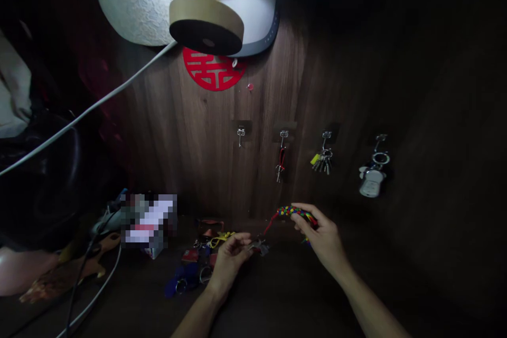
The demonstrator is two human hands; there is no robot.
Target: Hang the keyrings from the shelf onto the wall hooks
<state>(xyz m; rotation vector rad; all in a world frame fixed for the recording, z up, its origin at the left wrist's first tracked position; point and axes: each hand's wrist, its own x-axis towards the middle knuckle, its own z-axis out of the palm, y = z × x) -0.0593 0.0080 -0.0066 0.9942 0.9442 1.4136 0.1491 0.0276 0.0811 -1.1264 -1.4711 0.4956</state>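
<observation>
Between thumb and fingers, my right hand grips a braided lanyard in red, green, yellow and blue. From its end a thin red cord runs down to a small bunch of keys, dim and partly blurred. My left hand pinches these keys at their left side. Just behind and left of that hand lies a pile of key rings and tags, with a yellow cord, a red tag and blue key tags.
On the wooden panel hang a bare hook, keys on a red cord, a key bunch with yellow tag and a white keychain. A lamp with a white cable and caps are above; a pixelated box stands left.
</observation>
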